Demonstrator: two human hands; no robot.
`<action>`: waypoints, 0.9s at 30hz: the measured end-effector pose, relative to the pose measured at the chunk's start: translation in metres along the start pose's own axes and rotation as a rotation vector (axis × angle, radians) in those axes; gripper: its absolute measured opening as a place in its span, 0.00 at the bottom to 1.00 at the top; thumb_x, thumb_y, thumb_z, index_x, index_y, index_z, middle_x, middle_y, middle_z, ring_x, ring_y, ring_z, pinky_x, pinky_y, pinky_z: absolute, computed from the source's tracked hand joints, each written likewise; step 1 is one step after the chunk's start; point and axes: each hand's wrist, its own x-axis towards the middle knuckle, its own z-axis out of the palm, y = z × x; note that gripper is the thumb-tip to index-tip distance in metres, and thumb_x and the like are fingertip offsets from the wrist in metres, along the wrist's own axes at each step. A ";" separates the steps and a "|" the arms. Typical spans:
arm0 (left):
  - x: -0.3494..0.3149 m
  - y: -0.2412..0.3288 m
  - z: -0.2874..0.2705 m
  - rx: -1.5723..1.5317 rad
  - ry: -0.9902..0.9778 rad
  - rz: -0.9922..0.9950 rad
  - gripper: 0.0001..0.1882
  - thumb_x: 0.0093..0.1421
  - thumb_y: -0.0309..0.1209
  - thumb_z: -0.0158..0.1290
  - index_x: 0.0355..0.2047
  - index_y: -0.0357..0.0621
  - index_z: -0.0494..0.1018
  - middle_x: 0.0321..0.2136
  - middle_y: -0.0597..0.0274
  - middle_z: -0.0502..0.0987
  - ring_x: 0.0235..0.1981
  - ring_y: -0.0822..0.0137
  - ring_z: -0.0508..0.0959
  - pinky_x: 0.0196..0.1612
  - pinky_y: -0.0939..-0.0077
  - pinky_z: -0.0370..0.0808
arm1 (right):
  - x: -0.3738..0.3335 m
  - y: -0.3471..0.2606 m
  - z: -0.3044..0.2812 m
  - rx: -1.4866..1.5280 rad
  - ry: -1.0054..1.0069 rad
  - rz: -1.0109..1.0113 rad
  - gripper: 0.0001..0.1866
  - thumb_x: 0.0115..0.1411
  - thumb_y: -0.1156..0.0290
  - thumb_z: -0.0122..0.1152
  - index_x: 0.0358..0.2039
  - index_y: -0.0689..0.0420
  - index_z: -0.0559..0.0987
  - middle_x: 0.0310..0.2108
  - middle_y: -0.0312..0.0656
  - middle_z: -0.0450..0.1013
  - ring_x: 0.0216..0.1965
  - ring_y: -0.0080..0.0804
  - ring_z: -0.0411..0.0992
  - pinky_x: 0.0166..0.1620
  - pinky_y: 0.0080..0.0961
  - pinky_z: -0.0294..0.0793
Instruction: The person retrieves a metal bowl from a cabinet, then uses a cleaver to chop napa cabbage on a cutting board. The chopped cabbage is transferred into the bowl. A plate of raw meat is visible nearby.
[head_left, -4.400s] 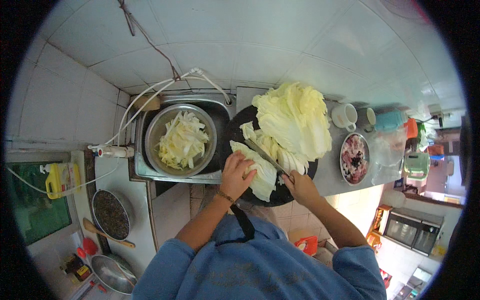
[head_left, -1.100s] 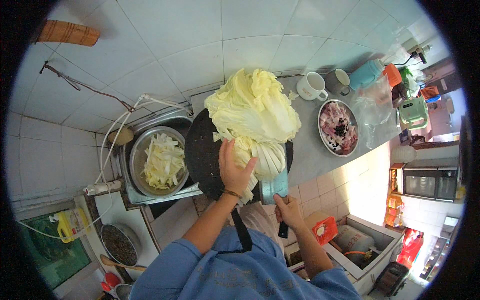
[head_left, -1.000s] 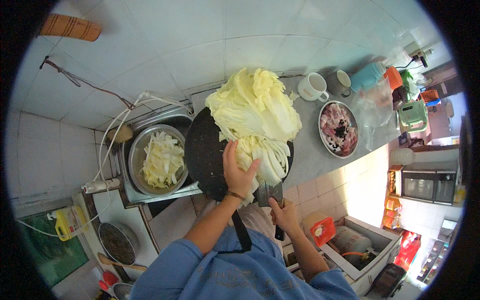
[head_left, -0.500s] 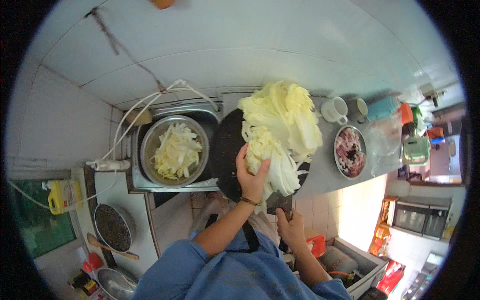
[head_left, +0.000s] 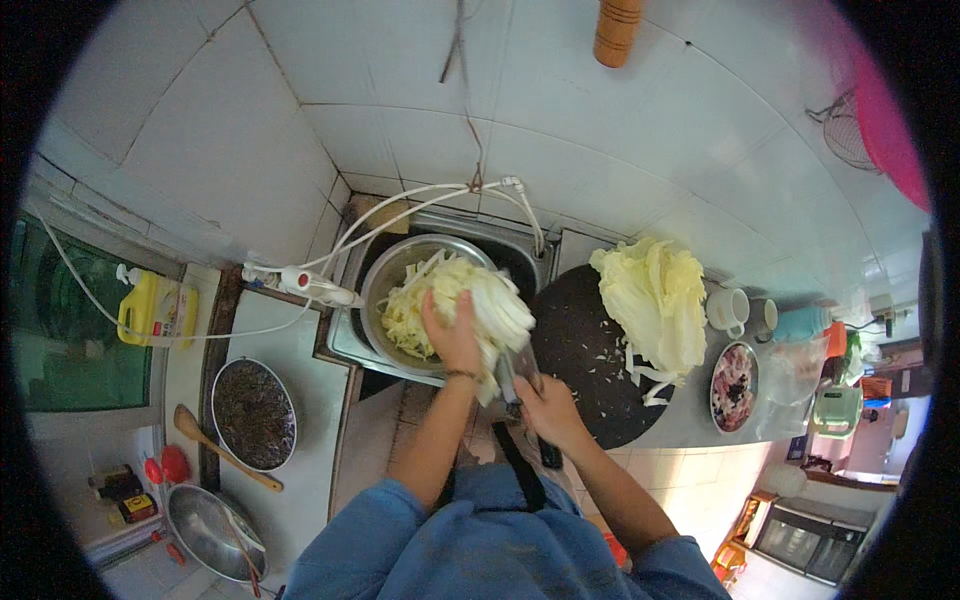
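Observation:
A bunch of cut napa cabbage [head_left: 490, 305] is over the right side of a metal basin [head_left: 372, 335] set in the sink. My left hand [head_left: 453, 335] grips the bunch from the near side, fingers spread over it. The cleaver [head_left: 516, 366], its blade partly hidden beneath the bunch's right end, is in my right hand [head_left: 552, 412]. Shredded cabbage [head_left: 408, 322] fills part of the basin. To the right, a larger piece of napa cabbage [head_left: 655, 300] lies on the round dark chopping board [head_left: 575, 340], with small scraps around it.
A bowl of cut meat [head_left: 735, 390] and a white mug [head_left: 728, 310] stand right of the board. A white hose [head_left: 400, 195] loops above the sink. At the left are a pot of dark contents [head_left: 255, 415], a wooden spatula [head_left: 225, 450] and a yellow bottle [head_left: 160, 308].
Both hands have moved left from the chopping board to the basin, carrying the cut cabbage bunch and the cleaver. The larger cabbage piece stays on the board. The view has shifted left.

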 end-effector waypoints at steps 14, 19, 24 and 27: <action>0.071 -0.048 -0.080 0.548 -0.057 -0.297 0.31 0.60 0.52 0.49 0.52 0.39 0.72 0.55 0.49 0.69 0.55 0.53 0.68 0.57 0.62 0.63 | 0.000 -0.024 -0.034 -0.187 0.157 0.000 0.17 0.60 0.62 0.56 0.26 0.65 0.70 0.20 0.58 0.72 0.24 0.59 0.72 0.27 0.44 0.70; 0.046 -0.040 -0.030 0.472 -0.374 0.058 0.17 0.60 0.37 0.55 0.46 0.42 0.73 0.50 0.55 0.71 0.54 0.56 0.68 0.56 0.61 0.64 | -0.088 0.020 -0.070 0.032 0.352 0.102 0.16 0.59 0.63 0.59 0.26 0.63 0.69 0.16 0.48 0.67 0.17 0.41 0.67 0.22 0.34 0.64; 0.025 -0.020 0.044 0.434 -0.659 0.333 0.14 0.58 0.32 0.57 0.44 0.44 0.74 0.50 0.57 0.70 0.52 0.60 0.69 0.55 0.64 0.64 | -0.170 0.077 -0.087 0.345 0.657 0.357 0.15 0.61 0.62 0.57 0.27 0.60 0.69 0.14 0.37 0.64 0.14 0.24 0.62 0.19 0.24 0.61; 0.046 -0.031 0.067 0.532 -0.609 0.294 0.13 0.56 0.32 0.58 0.41 0.42 0.75 0.44 0.58 0.73 0.45 0.61 0.73 0.49 0.65 0.69 | -0.206 0.099 -0.090 0.706 0.793 0.516 0.14 0.63 0.61 0.54 0.29 0.58 0.69 0.15 0.35 0.64 0.13 0.23 0.62 0.17 0.21 0.61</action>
